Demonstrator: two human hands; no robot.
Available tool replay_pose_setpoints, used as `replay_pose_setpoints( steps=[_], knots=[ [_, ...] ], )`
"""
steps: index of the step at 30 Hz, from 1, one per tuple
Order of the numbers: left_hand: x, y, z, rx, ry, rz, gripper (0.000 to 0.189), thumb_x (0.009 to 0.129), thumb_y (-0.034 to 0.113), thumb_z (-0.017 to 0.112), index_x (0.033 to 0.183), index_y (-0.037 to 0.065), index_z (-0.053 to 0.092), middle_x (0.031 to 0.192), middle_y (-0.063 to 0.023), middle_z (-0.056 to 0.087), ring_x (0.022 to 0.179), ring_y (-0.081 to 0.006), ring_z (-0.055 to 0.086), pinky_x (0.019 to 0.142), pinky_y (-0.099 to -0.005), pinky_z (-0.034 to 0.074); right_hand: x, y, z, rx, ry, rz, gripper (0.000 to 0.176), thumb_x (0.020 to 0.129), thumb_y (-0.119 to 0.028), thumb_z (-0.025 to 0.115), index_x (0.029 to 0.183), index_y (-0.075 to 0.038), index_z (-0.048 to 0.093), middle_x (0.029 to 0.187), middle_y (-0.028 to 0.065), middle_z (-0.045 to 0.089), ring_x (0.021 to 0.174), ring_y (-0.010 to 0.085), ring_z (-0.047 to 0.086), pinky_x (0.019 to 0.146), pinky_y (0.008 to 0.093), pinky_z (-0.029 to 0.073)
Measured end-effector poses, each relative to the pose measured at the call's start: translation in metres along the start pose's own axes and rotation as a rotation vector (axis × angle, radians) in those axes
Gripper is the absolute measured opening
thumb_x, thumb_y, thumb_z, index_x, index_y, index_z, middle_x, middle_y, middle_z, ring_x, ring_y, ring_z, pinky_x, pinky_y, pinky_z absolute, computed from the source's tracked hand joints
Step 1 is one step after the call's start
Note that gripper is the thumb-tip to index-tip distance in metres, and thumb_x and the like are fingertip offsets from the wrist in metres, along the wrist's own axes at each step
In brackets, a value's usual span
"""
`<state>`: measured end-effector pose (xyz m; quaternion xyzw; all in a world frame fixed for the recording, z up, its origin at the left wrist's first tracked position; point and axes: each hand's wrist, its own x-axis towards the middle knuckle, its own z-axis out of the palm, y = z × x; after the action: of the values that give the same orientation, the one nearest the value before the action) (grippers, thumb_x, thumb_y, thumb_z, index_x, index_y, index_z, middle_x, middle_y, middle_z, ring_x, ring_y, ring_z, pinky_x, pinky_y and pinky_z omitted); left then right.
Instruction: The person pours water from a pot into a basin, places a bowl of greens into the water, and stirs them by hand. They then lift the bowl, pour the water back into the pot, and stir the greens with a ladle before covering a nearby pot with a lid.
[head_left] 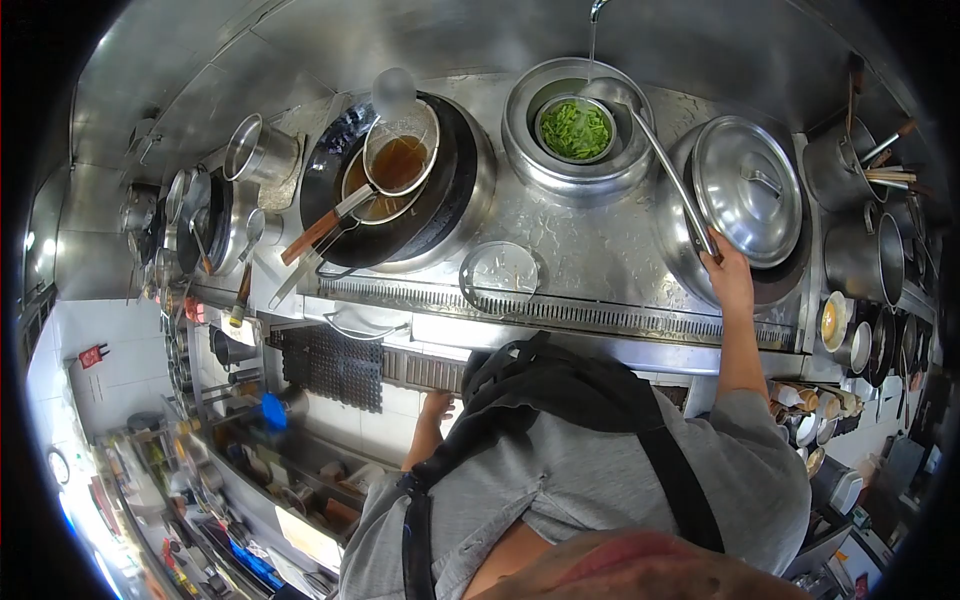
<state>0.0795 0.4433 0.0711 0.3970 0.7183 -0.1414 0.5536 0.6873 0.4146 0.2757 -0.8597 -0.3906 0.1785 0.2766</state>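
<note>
My right hand [728, 272] is wrapped round the handle end of a long metal ladle [674, 180]. The ladle's bowl is up beside a metal bowl of chopped greens [575, 130], under a thin stream from the tap [597, 12]. That bowl sits inside a larger round metal pot [522, 112]. My left hand [438, 404] hangs low by the stove's front edge, its fingers partly curled; what they hold, if anything, is too small to tell.
At the left, a strainer [432, 135] with brown liquid below it rests over a black wok [465, 190]. A lid [740, 185] covers much of the right wok. A clear round lid [500, 276] lies on the stove top. Pots [865, 255] stand at the far right.
</note>
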Motion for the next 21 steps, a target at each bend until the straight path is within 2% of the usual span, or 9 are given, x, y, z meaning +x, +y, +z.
replay_pose_setpoints(
  steps=[2,4,7,9,15,16,18,19,21],
  knots=[
    [0.008,-0.01,-0.003,0.004,-0.017,0.023,0.024,0.083,0.016,0.055,0.106,0.009,0.056,0.086,-0.0044,0.058,0.074,-0.0189,0.059,0.06,-0.0371,0.049,0.014,-0.007,0.006,0.001,-0.032,0.001,0.044,0.077,-0.01,0.063,0.121,-0.007,0.055,0.077,0.0189,0.06,0.067,0.0295,0.058,0.069,0.0371,0.045],
    [0.016,-0.023,-0.004,0.012,-0.037,0.045,0.023,0.083,0.017,0.054,0.104,0.009,0.056,0.085,-0.0043,0.057,0.073,-0.0189,0.059,0.059,-0.0376,0.049,0.03,-0.013,0.013,-0.093,-0.022,-0.099,0.045,0.078,-0.01,0.062,0.122,-0.009,0.053,0.082,0.0212,0.062,0.076,0.0343,0.061,0.073,0.0416,0.046],
    [0.027,-0.036,-0.005,0.023,-0.03,0.123,0.024,0.082,0.017,0.054,0.104,0.009,0.057,0.085,-0.0042,0.057,0.073,-0.019,0.058,0.059,-0.0375,0.048,0.059,-0.011,0.035,-0.181,0.002,-0.204,0.043,0.079,-0.013,0.06,0.121,-0.009,0.054,0.087,0.0217,0.062,0.079,0.0353,0.06,0.075,0.0415,0.046],
    [0.041,-0.048,-0.003,0.009,-0.025,0.233,0.023,0.081,0.017,0.054,0.101,0.007,0.058,0.084,-0.0041,0.056,0.072,-0.0188,0.058,0.058,-0.0364,0.048,0.074,-0.011,0.049,-0.254,-0.022,-0.206,0.045,0.079,-0.013,0.06,0.123,-0.01,0.052,0.09,0.0217,0.062,0.085,0.0356,0.06,0.078,0.0424,0.046],
    [0.037,-0.045,-0.003,0.003,-0.079,0.311,0.026,0.082,0.017,0.053,0.105,0.006,0.057,0.083,-0.0042,0.057,0.068,-0.0178,0.058,0.052,-0.0324,0.046,0.083,-0.034,0.065,-0.453,-0.143,-0.136,0.047,0.08,-0.012,0.058,0.127,-0.014,0.049,0.1,0.0193,0.061,0.097,0.0357,0.057,0.085,0.0439,0.045],
    [0.034,-0.045,-0.002,0.003,-0.081,0.311,0.026,0.082,0.017,0.053,0.105,0.006,0.057,0.083,-0.0042,0.057,0.068,-0.0178,0.058,0.052,-0.0324,0.046,0.084,-0.031,0.065,-0.44,-0.143,-0.145,0.047,0.08,-0.012,0.058,0.126,-0.013,0.05,0.099,0.0196,0.061,0.096,0.0357,0.057,0.085,0.0439,0.045],
    [0.02,-0.033,0.001,-0.135,-0.018,0.149,0.025,0.082,0.017,0.053,0.104,0.006,0.057,0.083,-0.0047,0.057,0.069,-0.0178,0.059,0.052,-0.0322,0.046,0.086,-0.029,0.06,-0.43,-0.139,-0.157,0.046,0.08,-0.012,0.058,0.126,-0.013,0.05,0.099,0.0199,0.061,0.095,0.0358,0.058,0.085,0.0438,0.045],
    [0.013,-0.028,0.001,-0.138,-0.019,0.149,0.025,0.082,0.017,0.053,0.104,0.006,0.057,0.083,-0.0047,0.057,0.069,-0.0178,0.059,0.052,-0.0322,0.046,0.084,-0.03,0.056,-0.401,-0.109,-0.175,0.046,0.08,-0.012,0.058,0.125,-0.013,0.051,0.098,0.0202,0.062,0.094,0.0361,0.058,0.084,0.0441,0.046],
    [-0.001,-0.015,0.003,-0.149,0.073,0.009,0.024,0.082,0.016,0.054,0.103,0.006,0.058,0.083,-0.0055,0.058,0.071,-0.0177,0.06,0.052,-0.0328,0.048,0.082,-0.031,0.053,-0.375,-0.079,-0.195,0.045,0.08,-0.011,0.058,0.125,-0.013,0.051,0.097,0.0205,0.062,0.093,0.0365,0.058,0.084,0.0444,0.046]
  ],
)
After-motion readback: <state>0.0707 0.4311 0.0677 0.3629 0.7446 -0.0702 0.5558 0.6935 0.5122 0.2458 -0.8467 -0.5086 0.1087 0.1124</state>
